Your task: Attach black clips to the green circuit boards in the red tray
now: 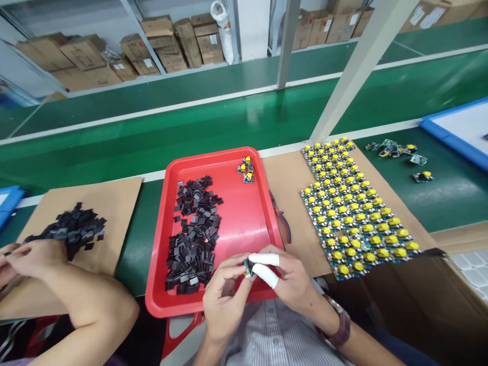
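Over the near edge of a red tray (pixel 244 218), my two hands meet on one small circuit board (pixel 248 267). My left hand (pixel 226 292) pinches the board between thumb and fingers. White finger cots cover two fingertips of my right hand (pixel 285 277), and these press against the board's other side. Whether a black piece sits between them and the board is hidden. Inside the tray, many small black pieces (pixel 196 223) lie heaped on the left. A few circuit boards with yellow parts (pixel 247 170) sit in its far right corner.
Right of the tray, rows of yellow-topped boards (pixel 351 203) cover cardboard, with pliers (pixel 282 223) beside them. Loose boards (pixel 396 150) lie farther right. On the left, a co-worker's hand (pixel 36 256) is near a black pile (pixel 76 226). A slanted post (pixel 358 76) rises behind.
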A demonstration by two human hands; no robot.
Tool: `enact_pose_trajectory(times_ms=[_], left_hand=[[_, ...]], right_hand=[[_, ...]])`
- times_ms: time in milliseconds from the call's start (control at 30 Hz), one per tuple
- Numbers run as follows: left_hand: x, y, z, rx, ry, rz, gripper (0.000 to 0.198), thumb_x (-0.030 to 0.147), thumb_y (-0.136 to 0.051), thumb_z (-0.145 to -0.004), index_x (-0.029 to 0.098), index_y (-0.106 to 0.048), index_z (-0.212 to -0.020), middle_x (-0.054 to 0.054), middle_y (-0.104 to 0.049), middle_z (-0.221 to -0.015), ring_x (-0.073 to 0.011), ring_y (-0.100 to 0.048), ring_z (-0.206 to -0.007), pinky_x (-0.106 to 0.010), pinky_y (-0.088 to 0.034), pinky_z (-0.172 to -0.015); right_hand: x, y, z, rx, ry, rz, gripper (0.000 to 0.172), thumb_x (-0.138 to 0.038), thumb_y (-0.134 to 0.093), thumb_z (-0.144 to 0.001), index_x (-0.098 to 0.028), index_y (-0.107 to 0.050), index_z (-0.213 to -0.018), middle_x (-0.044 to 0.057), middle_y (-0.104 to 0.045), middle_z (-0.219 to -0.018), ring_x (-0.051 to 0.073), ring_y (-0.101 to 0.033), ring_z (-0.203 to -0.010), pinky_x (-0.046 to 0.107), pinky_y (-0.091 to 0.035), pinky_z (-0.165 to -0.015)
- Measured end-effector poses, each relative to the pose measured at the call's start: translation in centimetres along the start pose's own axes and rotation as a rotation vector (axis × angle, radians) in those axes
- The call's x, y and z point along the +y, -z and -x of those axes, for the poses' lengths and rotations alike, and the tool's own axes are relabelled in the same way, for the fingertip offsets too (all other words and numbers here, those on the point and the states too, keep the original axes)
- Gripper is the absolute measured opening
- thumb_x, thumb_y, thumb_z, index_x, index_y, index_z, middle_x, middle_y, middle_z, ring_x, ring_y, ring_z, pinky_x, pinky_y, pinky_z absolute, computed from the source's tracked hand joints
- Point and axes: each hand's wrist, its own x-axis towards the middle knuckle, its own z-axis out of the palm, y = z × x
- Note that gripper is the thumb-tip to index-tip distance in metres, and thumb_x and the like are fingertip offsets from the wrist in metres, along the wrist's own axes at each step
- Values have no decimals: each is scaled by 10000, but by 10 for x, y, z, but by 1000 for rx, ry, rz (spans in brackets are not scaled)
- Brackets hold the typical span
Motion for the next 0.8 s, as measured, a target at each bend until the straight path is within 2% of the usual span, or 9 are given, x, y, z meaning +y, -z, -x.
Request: enact_pose_trajectory(times_ms=[100,167,333,433,567,633,700,733,800], left_hand=[[-1,-3,4,53,60,4,336,79,-696,-895,237,-683,-1191,-96,-714,-1231,-228,-740,-1085,-363,-635,-937],[-2,-4,6,65,36,-70,383,91,-687,-901,244,-675,-1252,-97,-710,-1235,-231,-738,-1080,-375,-631,-947],[-6,-1,7,54,-117,-274,417,69,-666,-891,266,-694,-1258,-73,-717,-1210,-234,-708,-1118,-401,-602,-998],[-5,-2,5,55,-135,-314,418,78,-650,-902,275,-688,-1268,-64,-722,-1197,-226,-709,-1103,-392,-608,-980],[-6,-5,3,58,-109,-362,402,122,-646,-919,301,-679,-1277,-42,-733,-1195,-217,-726,-1082,-380,-611,-976],[-8,-6,3,49,-49,-380,505,173,-669,-917,307,-592,-1398,-68,-685,-1325,-233,-726,-1109,-395,-612,-980],[-11,-7,2,40,1,-390,604,220,-684,-913,295,-498,-1483,-108,-611,-1429,-251,-723,-1121,-414,-619,-964],[-12,-6,1,19,10,-402,598,234,-687,-911,287,-501,-1477,-119,-600,-1433,-261,-716,-1128,-428,-617,-961],[-13,-6,0,-76,4,-447,484,234,-689,-904,276,-594,-1376,-112,-636,-1360,-280,-690,-1155,-460,-594,-986]], right_hand=[[1,-1,5,44,-24,-14,384,-203,-722,-925,-306,-669,-1291,28,-723,-1046,177,-718,-912,321,-604,-834],[-1,-2,7,44,22,99,341,-186,-724,-925,-297,-700,-1247,43,-708,-1081,186,-699,-965,327,-593,-864],[-11,-1,5,-113,151,261,358,-127,-617,-977,-247,-667,-1310,102,-655,-1168,219,-644,-1074,376,-576,-929],[-12,-1,3,-130,196,300,354,-117,-622,-966,-217,-652,-1304,115,-656,-1162,234,-637,-1066,397,-575,-923],[-8,3,-6,-129,209,321,286,-143,-636,-964,-232,-671,-1233,82,-680,-1084,206,-663,-979,347,-583,-851],[-6,10,-22,-120,188,373,237,-172,-614,-982,-230,-678,-1202,73,-686,-1078,198,-673,-979,334,-576,-871],[-5,19,-53,-85,195,505,209,-200,-559,-1013,-208,-671,-1188,85,-683,-1111,205,-667,-1024,347,-551,-938],[-5,23,-73,-64,210,590,210,-208,-523,-1028,-193,-666,-1182,95,-680,-1126,211,-659,-1047,357,-533,-968],[-4,30,-119,-108,241,779,242,-204,-446,-1052,-160,-650,-1174,117,-668,-1153,216,-636,-1082,362,-503,-1003]])
